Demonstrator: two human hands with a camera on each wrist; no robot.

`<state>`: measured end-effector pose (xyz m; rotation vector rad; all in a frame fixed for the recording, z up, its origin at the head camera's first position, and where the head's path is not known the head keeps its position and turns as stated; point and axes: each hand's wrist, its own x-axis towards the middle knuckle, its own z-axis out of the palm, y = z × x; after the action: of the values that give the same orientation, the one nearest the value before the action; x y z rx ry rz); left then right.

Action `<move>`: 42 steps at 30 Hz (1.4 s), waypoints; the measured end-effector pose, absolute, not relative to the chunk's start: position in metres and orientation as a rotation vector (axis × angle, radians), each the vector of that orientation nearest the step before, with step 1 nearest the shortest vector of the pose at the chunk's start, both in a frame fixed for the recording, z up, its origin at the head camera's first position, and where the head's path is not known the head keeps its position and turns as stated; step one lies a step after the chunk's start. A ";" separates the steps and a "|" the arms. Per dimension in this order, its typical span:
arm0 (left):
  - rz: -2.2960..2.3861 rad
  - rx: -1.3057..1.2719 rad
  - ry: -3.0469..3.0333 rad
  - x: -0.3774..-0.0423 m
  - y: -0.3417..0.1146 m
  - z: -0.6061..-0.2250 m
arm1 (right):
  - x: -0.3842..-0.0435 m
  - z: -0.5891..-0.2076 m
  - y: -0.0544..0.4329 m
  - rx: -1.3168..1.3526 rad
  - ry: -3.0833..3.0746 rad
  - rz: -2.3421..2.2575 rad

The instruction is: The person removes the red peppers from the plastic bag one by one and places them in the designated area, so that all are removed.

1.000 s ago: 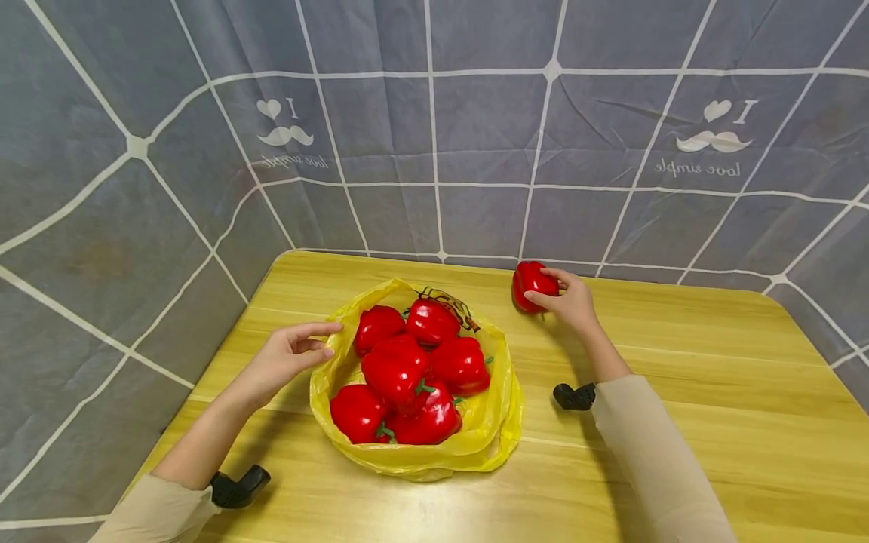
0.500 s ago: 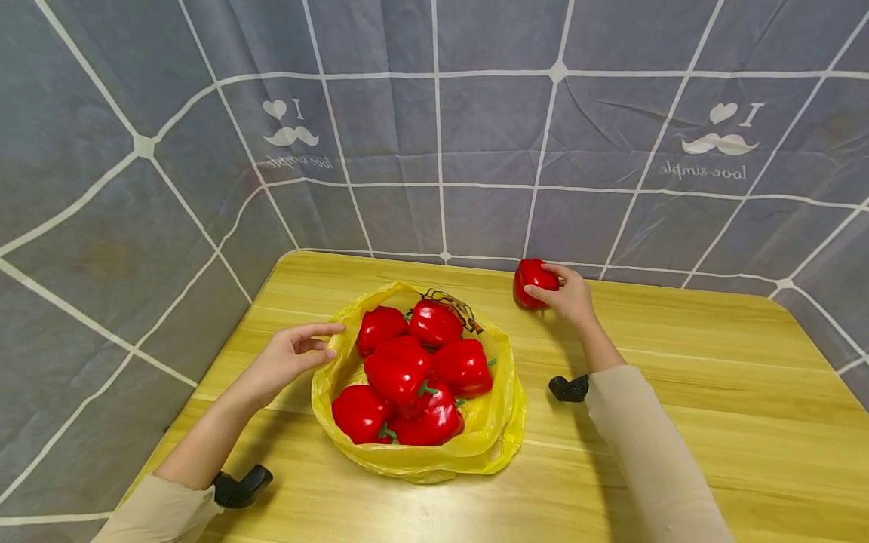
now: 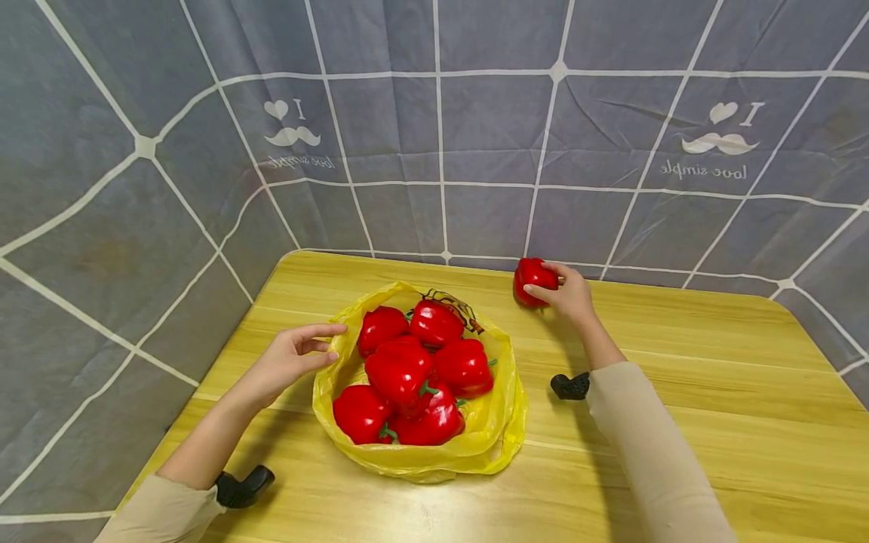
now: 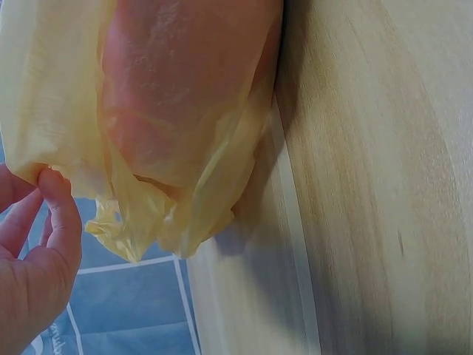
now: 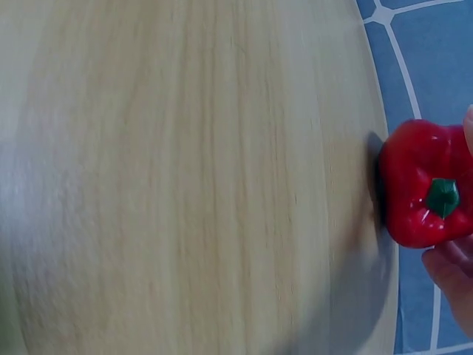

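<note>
My left hand (image 3: 288, 360) pinches the left rim of a yellow plastic bag (image 3: 434, 458) in the head view. The left wrist view shows thumb and fingertip meeting on the thin film of the bag (image 4: 140, 214). Inside the wide mouth lie several red bell peppers (image 3: 398, 371) with green stems. Beyond the bag, at the table's back edge, my right hand (image 3: 570, 296) grips one more red bell pepper (image 3: 531, 280) between thumb and fingers. The right wrist view shows that bell pepper (image 5: 414, 185) with its green stem; most of the hand is cut off there.
The bag stands on a yellow wood-grain table (image 3: 713, 362). A grey grid-patterned cloth (image 3: 489, 136) rises behind the table and along its left side. Black devices are strapped at the left wrist (image 3: 243, 486) and right wrist (image 3: 570, 386).
The camera view has shifted slightly. Both hands keep almost the same place, the left at the bag's rim and the right on the bell pepper.
</note>
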<state>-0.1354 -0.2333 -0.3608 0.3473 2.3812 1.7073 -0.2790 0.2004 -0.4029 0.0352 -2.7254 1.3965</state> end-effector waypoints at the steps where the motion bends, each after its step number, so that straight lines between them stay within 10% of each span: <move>1: 1.706 0.347 2.381 -0.135 -0.233 -0.361 | -0.279 -0.402 0.201 0.040 -2.732 1.385; 42: 1.662 0.335 2.398 -0.135 -0.232 -0.350 | -0.178 -0.333 0.167 0.694 -2.623 1.595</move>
<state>-0.1349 -0.2317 -0.3496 0.3348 2.3980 1.6620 -0.1779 0.1675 -0.3331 0.6938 -2.6233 1.5955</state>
